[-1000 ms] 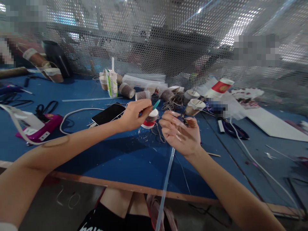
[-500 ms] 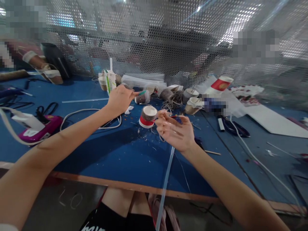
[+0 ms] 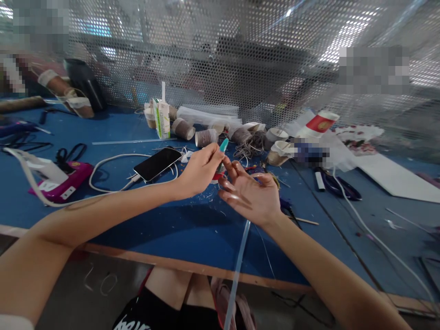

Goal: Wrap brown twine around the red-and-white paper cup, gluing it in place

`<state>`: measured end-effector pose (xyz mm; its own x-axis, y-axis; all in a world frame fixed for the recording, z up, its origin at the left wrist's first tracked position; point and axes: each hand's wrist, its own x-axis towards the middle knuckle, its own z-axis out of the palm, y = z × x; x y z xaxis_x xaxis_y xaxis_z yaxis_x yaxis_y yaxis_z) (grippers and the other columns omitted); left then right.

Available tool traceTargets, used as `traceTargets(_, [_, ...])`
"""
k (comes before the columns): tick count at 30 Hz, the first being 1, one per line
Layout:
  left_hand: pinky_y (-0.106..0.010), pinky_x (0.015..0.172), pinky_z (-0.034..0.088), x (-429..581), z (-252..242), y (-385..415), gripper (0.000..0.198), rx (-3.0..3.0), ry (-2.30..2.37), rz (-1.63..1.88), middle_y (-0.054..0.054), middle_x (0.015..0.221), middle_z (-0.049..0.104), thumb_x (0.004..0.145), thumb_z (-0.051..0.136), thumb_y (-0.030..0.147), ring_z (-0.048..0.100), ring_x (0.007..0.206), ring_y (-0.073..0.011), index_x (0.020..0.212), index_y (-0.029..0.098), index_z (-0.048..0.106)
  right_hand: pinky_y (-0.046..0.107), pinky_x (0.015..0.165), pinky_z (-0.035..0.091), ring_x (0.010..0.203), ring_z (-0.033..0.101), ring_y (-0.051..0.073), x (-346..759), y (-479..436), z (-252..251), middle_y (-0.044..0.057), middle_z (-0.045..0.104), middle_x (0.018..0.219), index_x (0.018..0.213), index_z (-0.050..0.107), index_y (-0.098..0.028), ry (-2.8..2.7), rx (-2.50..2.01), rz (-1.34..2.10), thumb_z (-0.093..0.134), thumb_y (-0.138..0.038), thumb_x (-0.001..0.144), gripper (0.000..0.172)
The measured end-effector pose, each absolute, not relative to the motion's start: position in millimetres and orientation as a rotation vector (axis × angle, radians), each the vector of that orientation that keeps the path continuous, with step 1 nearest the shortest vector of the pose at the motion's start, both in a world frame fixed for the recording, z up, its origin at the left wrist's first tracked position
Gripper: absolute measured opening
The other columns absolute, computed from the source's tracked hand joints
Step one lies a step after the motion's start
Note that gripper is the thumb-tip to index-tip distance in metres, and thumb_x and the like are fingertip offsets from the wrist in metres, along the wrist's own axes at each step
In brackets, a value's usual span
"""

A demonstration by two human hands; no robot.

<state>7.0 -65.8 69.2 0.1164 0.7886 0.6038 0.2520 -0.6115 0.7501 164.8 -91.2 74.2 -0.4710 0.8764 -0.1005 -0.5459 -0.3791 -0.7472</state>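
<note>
My left hand [image 3: 199, 169] is closed in a pinch around a slim teal-tipped tool [image 3: 224, 145], its exact kind unclear. Palm up beside it is my right hand [image 3: 252, 195], fingers half curled and apart. The fingertips of both hands meet or nearly meet over the table, and I see nothing clearly held in the right one. Behind them, a paper cup with a red band [image 3: 216, 177] is mostly hidden. A long translucent glue stick [image 3: 238, 270] extends from below my right hand past the table edge.
Left of my hands lies a phone [image 3: 157, 163] on a cable, near a magenta power strip [image 3: 65, 183]. Twine-wrapped cups [image 3: 206, 137], a drink carton [image 3: 161, 119] and tangled twine [image 3: 252, 145] stand behind. Scissors [image 3: 338, 185] lie right. Another person's hand [image 3: 68, 94] is far left.
My left hand has moved right and toward me with the teal-tipped tool, reaching my right fingertips. The phone has come into sight, and the red-banded cup is now mostly covered.
</note>
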Motion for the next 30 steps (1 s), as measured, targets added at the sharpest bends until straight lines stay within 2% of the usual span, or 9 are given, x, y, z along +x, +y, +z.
traceTargets(3, [-0.019,0.045,0.039,7.3,66.8,-66.1,0.032,1.891,0.986,1.573,0.006,0.057,0.049,0.101,0.039,0.025,0.045,0.049,-0.0062,0.069,0.021,0.04,0.028,0.058,0.046,0.077,0.057,0.016,162.6,-93.2,73.7,0.001,0.068,0.116,0.085,0.06,-0.026,-0.818,-0.592,1.972,0.05,-0.027,0.066,0.022])
traceTargets(5, [-0.019,0.045,0.038,5.8,66.1,-64.7,0.033,1.934,0.97,1.561,0.006,0.056,0.045,0.102,0.039,0.028,0.044,0.049,-0.0064,0.069,0.021,0.038,0.028,0.059,0.047,0.079,0.057,0.017,162.5,-93.1,73.0,0.0,0.069,0.114,0.085,0.06,-0.026,-0.813,-0.541,1.999,0.051,-0.026,0.064,0.023])
traceTargets(9, [-0.021,0.047,0.036,3.0,65.1,-61.8,0.034,2.058,0.925,1.537,0.007,0.056,0.037,0.102,0.039,0.031,0.039,0.05,-0.0073,0.069,0.023,0.032,0.025,0.055,0.045,0.068,0.052,0.013,164.6,-92.5,72.3,-0.002,0.072,0.105,0.087,0.06,-0.026,-0.767,-0.456,2.065,0.051,-0.024,0.066,0.023])
traceTargets(17, [-0.024,0.05,0.035,2.5,70.5,-64.2,0.034,2.301,0.833,1.628,0.006,0.057,0.037,0.095,0.044,0.016,0.038,0.05,-0.0089,0.067,0.023,0.026,0.018,0.045,0.037,0.053,0.039,0.008,165.0,-93.2,73.6,-0.005,0.071,0.094,0.09,0.056,-0.025,-0.767,-0.482,2.059,0.051,-0.027,0.078,0.014])
traceTargets(19, [-0.024,0.05,0.034,3.1,67.6,-61.8,0.035,2.314,0.869,1.647,0.007,0.057,0.036,0.093,0.045,0.013,0.037,0.05,-0.0087,0.067,0.023,0.025,0.017,0.04,0.032,0.047,0.033,0.007,166.1,-97.2,77.8,-0.007,0.066,0.076,0.085,0.052,-0.024,-0.782,-0.484,2.072,0.05,-0.031,0.081,0.008])
traceTargets(22, [-0.025,0.047,0.029,2.6,62.2,-55.6,0.036,2.268,1.011,1.654,0.008,0.053,0.032,0.089,0.046,0.009,0.032,0.047,-0.008,0.064,0.023,0.024,0.016,0.033,0.022,0.039,0.021,0.007,169.3,-104.6,86.2,-0.011,0.041,0.051,0.08,0.043,-0.026,-0.851,-0.478,2.056,0.048,-0.046,0.088,0.022])
traceTargets(23, [-0.025,0.046,0.027,1.8,62.1,-53.9,0.036,2.257,1.034,1.65,0.008,0.052,0.032,0.089,0.045,0.01,0.031,0.046,-0.008,0.064,0.023,0.024,0.016,0.031,0.019,0.038,0.018,0.007,170.1,-105.8,88.4,-0.012,0.036,0.05,0.079,0.041,-0.026,-0.868,-0.487,2.031,0.047,-0.05,0.089,0.027])
traceTargets(25, [-0.025,0.047,0.028,-0.7,65.7,-51.8,0.036,2.279,0.991,1.648,0.006,0.054,0.034,0.092,0.044,0.015,0.033,0.048,-0.0083,0.063,0.023,0.025,0.015,0.029,0.014,0.038,0.015,0.005,171.0,-104.8,89.9,-0.011,0.037,0.053,0.076,0.036,-0.026,-0.869,-0.493,1.988,0.047,-0.054,0.09,0.033])
traceTargets(30, [-0.025,0.047,0.028,-15.3,83.8,-42.1,0.045,2.285,0.962,1.609,0.006,0.051,0.035,0.1,0.042,0.036,0.034,0.048,-0.0086,0.059,0.021,0.033,0.012,0.028,0.013,0.039,0.015,0.003,170.2,-93.4,81.6,-0.01,0.043,0.06,0.073,0.031,-0.024,-0.779,-0.315,2.087,0.053,-0.043,0.089,0.034])
